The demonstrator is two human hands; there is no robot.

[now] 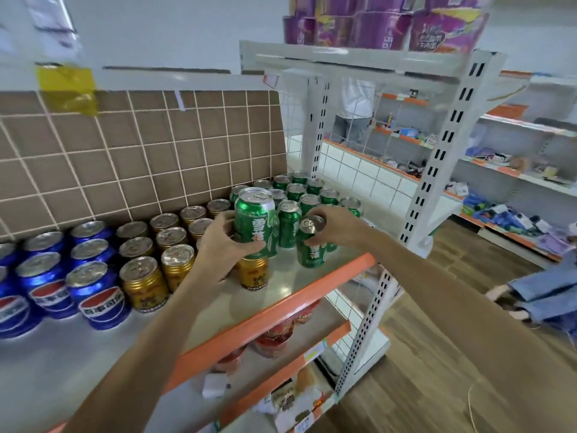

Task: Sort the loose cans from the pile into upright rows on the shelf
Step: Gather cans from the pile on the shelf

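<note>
Grey shelf, orange front lip, brown tiled backing; wood floor beyond. Left hand is curled round a raised green can, held above a gold can. Right hand grips a tilted green can by its top, base on shelf. Green rows stand behind both hands; bare shelf lies just before them.

I'm looking at a grey shelf with an orange front lip, carrying upright blue cans at the left, gold cans mid-shelf and green cans standing in what I take to be rows at the right.
</note>
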